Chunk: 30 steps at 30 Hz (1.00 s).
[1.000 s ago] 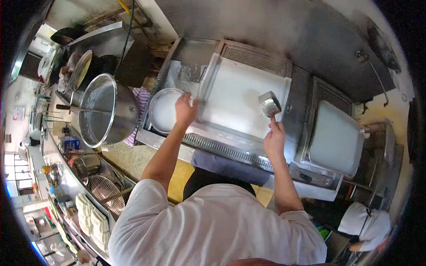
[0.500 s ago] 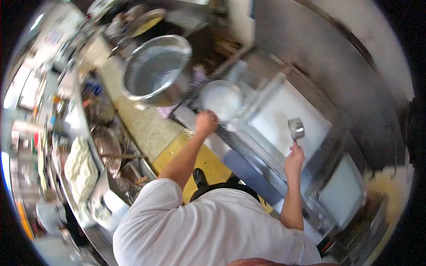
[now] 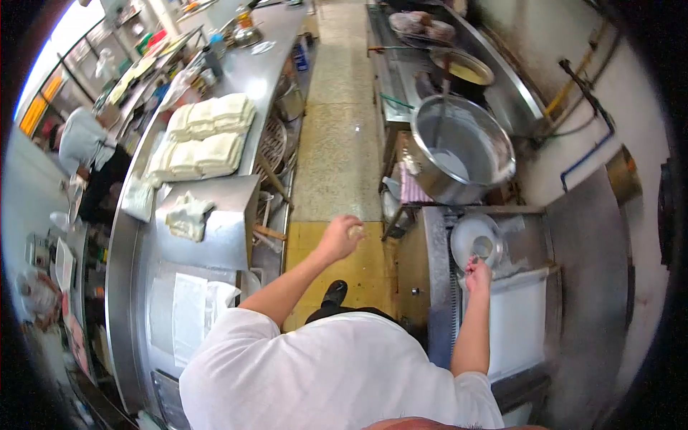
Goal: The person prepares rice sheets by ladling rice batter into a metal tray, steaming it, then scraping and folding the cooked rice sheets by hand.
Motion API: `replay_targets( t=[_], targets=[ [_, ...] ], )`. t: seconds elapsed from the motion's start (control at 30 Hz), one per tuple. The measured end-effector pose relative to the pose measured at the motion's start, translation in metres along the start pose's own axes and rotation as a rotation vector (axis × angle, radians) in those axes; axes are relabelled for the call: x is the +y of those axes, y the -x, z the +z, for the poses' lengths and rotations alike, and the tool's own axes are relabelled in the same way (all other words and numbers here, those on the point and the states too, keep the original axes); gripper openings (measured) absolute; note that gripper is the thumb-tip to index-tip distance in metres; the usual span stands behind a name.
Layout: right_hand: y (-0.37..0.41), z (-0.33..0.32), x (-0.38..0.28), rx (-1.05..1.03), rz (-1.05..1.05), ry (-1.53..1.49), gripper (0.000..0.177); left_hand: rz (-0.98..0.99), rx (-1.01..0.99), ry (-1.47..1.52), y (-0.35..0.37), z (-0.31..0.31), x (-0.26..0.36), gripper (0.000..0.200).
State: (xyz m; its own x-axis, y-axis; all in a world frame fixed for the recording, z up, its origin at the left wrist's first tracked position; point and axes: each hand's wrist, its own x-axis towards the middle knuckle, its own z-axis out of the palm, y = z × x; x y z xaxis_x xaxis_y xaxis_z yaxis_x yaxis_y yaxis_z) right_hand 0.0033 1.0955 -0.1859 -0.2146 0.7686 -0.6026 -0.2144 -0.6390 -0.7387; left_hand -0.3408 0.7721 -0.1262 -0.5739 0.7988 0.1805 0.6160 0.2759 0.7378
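Observation:
My right hand is closed on the handle of a small metal ladle, whose cup hangs over a round, pale bowl on the right-hand counter. Just in front of that wrist lies a flat tray with a white surface. My left hand hangs over the aisle, its fingers curled, with something small and pale showing at the fingertips; I cannot tell what it is. Beyond the bowl stands a large steel pot containing greyish-white liquid and a long-handled tool.
On the left steel counter are stacks of folded white sheets, a crumpled cloth and white sheets. A yellow-tiled floor runs between the counters. At far left is another person. A pan stands behind the pot.
My view has turned, so the aisle now runs straight ahead. My left hand has left the bowl for the aisle; the ladle has moved from above the white tray to over the bowl.

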Motion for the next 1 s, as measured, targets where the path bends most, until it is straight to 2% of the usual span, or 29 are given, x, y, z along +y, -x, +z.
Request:
replay_targets(
  t=[0.1,0.17,0.2,0.23,0.4,0.47,0.5,0.53,0.6,0.63,0.67,0.7,0.77,0.8,0.9,1.0],
  targets=[
    [-0.066,-0.015,0.027,-0.018,0.017,-0.042,0.023,-0.091,0.263,-0.127,0.007,-0.073,-0.048,0.027],
    [-0.079,-0.014,0.040,-0.017,0.043,-0.077,0.022,-0.260,0.403,-0.117,0.014,-0.131,-0.060,0.025],
    [-0.082,-0.013,0.045,-0.010,0.064,-0.145,0.020,-0.270,0.485,-0.127,0.018,-0.155,-0.080,0.024],
    [-0.083,-0.006,0.052,0.000,0.083,-0.217,0.018,-0.404,0.543,-0.125,0.022,-0.182,-0.085,0.025],
    [-0.045,0.046,0.085,0.013,0.096,-0.201,0.011,-0.730,0.534,-0.528,0.060,-0.298,-0.142,0.038],
    [-0.013,0.072,0.096,-0.115,0.109,-0.053,0.009,-0.781,0.537,-0.615,0.071,-0.328,-0.157,0.045],
    [0.017,0.096,0.097,-0.088,0.110,0.019,0.018,-0.909,0.534,-0.631,0.073,-0.341,-0.158,0.052],
    [0.040,0.117,0.102,-0.079,0.104,0.019,0.018,-1.036,0.526,-0.645,0.075,-0.350,-0.160,0.059],
    [0.079,0.149,0.111,-0.183,0.001,0.265,0.031,-1.095,0.541,-0.586,0.081,-0.358,-0.169,0.062],
    [0.098,0.163,0.115,-0.167,-0.004,0.262,0.031,-1.158,0.566,-0.533,0.083,-0.361,-0.175,0.066],
    [0.115,0.176,0.118,-0.219,-0.046,0.406,0.036,-1.148,0.551,-0.528,0.085,-0.361,-0.185,0.066],
    [0.131,0.185,0.121,-0.270,-0.085,0.551,0.041,-1.133,0.653,-0.465,0.088,-0.356,-0.199,0.064],
    [0.158,0.199,0.127,-0.311,-0.133,0.648,0.041,-1.102,0.849,-0.307,0.090,-0.347,-0.222,0.058],
    [0.168,0.202,0.130,-0.366,-0.175,0.750,0.042,-1.087,0.836,-0.306,0.089,-0.342,-0.227,0.058],
    [0.183,0.193,0.139,-0.427,-0.226,0.799,0.041,-1.137,1.078,-0.222,0.085,-0.331,-0.242,0.050],
    [0.203,0.186,0.134,-0.462,-0.281,0.828,0.039,-1.107,1.125,-0.229,0.089,-0.326,-0.236,0.048]
  ],
)
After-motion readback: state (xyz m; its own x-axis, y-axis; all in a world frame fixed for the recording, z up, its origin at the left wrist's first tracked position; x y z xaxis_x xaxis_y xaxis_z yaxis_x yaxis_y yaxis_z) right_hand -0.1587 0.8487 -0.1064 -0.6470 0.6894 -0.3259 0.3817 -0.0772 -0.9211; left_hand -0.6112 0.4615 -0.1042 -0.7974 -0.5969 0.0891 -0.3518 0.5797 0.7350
